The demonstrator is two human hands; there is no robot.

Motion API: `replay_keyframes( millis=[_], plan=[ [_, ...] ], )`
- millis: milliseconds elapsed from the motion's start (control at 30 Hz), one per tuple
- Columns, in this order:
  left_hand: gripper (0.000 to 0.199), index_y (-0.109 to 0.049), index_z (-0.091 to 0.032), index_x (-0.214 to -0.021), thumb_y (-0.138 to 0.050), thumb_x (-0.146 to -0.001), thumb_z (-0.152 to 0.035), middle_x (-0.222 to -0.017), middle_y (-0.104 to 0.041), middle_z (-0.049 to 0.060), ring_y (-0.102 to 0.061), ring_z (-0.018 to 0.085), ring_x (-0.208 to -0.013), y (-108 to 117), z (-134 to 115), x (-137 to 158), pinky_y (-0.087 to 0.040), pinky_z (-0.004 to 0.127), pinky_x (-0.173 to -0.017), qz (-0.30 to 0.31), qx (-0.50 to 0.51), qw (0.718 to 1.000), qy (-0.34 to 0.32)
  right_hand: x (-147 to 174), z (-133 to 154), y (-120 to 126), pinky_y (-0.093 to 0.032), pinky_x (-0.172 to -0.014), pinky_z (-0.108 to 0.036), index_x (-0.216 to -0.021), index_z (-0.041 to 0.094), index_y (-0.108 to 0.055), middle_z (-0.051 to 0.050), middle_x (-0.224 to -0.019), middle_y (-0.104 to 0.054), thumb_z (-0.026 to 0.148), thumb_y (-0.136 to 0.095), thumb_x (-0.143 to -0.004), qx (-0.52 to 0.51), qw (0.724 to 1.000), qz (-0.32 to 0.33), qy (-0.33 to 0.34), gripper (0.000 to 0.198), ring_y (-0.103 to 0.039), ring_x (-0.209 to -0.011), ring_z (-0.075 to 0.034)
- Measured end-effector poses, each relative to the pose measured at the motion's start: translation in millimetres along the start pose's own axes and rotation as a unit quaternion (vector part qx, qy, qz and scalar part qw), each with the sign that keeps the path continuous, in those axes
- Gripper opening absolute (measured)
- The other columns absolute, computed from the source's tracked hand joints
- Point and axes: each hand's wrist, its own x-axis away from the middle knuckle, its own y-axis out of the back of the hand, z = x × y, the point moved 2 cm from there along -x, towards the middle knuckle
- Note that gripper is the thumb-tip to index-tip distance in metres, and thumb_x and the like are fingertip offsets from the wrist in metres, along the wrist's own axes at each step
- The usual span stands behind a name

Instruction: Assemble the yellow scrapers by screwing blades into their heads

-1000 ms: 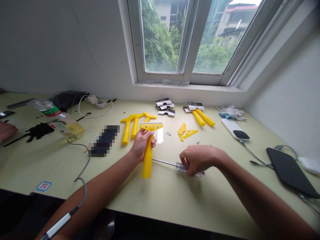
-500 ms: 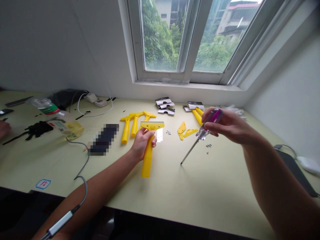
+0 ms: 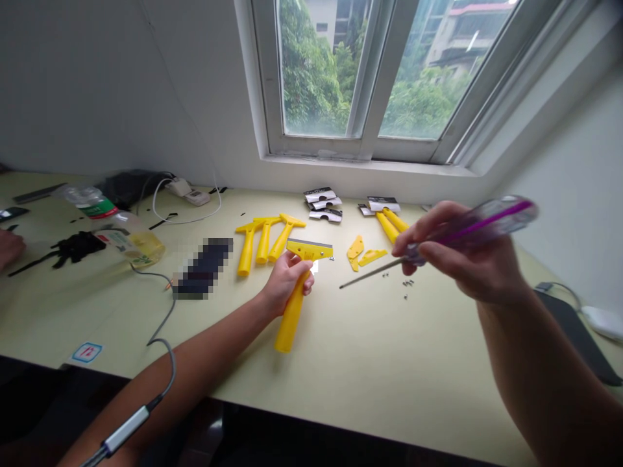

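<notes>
From my remote post I see a pale yellow-green table along a plain wall, grey and shadowed at left. Above it, a window in a light grey frame — slanted in my view — shows leafy green trees and buildings in soft daylight. A second wall stands right; beneath the table is darkness.

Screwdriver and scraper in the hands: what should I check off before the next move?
1. Left hand holding the yellow scraper by its handle, near the head: ok.
2. Right hand gripping the screwdriver by its handle: ok.
3. Screwdriver tip seated on the screw in the scraper's head: not ok, the two are apart.
4. That screw fully tight: cannot tell, too small.
5. Loose screws in sight on the table: ok, some lie near the right hand.
</notes>
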Motion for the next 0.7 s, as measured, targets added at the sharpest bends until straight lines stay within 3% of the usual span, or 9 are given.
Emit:
replay_keyframes(
  millis=[100,167,433,700],
  plan=[
    [0.033,-0.045,-0.019,-0.092,-0.069,-0.070,-0.022,-0.082,-0.051,-0.003,-0.046,0.003,-0.043,-1.0,4.7,-0.9,-0.035,0.019,-0.038,0.006,-0.003,1.000,0.017,1.1,0.6,-1.0,-0.053,-0.047,-0.037,-0.087,0.030,-0.061,-0.003,-0.074,-0.065,0.031,-0.068,-0.083,0.001,0.991,-0.122,0.055,0.008,-0.065,-0.062,-0.022],
    [0.033,-0.046,-0.019,-0.093,-0.069,-0.070,-0.022,-0.080,-0.051,-0.004,-0.046,0.004,-0.042,-1.6,8.1,-1.5,-0.035,0.019,-0.037,0.009,-0.012,0.999,0.028,-0.6,-1.7,-3.1,-0.053,-0.047,-0.037,-0.084,0.030,-0.060,-0.003,-0.072,-0.064,0.033,-0.069,-0.081,0.004,0.988,-0.144,0.061,0.010,-0.066,-0.063,-0.022],
    [0.031,-0.050,-0.015,-0.097,-0.067,-0.072,-0.021,-0.090,-0.059,0.004,-0.049,0.005,-0.041,-1.7,20.2,-2.3,-0.036,0.020,-0.034,0.062,-0.093,0.988,0.109,-0.8,-22.1,3.4,-0.055,-0.058,-0.040,-0.084,0.028,-0.061,-0.004,-0.084,-0.070,0.036,-0.071,-0.079,-0.039,0.997,-0.052,-0.031,0.014,-0.065,-0.063,-0.021],
    [0.034,-0.052,-0.014,-0.100,-0.069,-0.072,-0.025,-0.085,-0.061,0.004,-0.048,0.005,-0.042,0.0,21.1,-3.2,-0.035,0.018,-0.034,0.094,-0.076,0.985,0.123,3.5,-36.7,8.9,-0.049,-0.049,-0.036,-0.085,0.028,-0.064,-0.004,-0.078,-0.070,0.032,-0.071,-0.078,-0.063,0.996,-0.062,-0.007,0.010,-0.062,-0.055,-0.020]
  ],
)
